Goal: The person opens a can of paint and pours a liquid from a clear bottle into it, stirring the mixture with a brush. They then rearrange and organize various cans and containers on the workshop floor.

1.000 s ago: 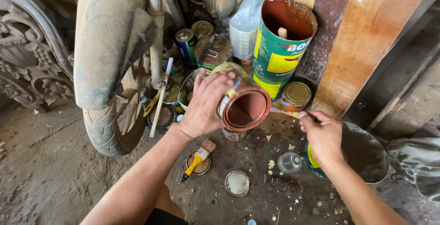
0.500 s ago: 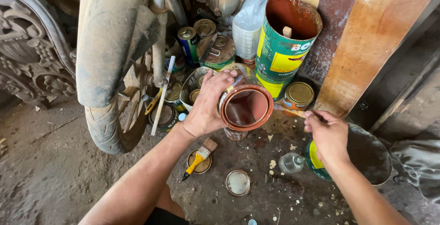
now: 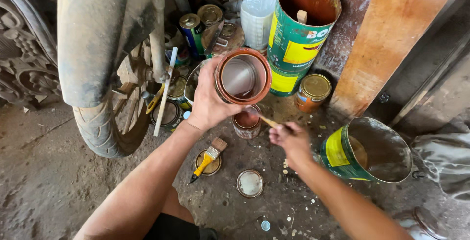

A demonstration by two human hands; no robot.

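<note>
My left hand grips a brown-stained paint can, tilted so its open mouth faces me, held above a small can with brown paint that stands on the floor. My right hand holds a thin wooden stick whose tip reaches into that small can. A yellow-handled brush lies across a round lid just below my left wrist.
A motorcycle front wheel and fender stand at left. A large green-yellow can is behind, a gold-lidded tin beside it. An open green can sits at right. A loose lid lies on the dirty floor.
My left hand has tipped the paint can up so its mouth shows more. My right hand has moved left, bringing the stick to the small can on the floor.
</note>
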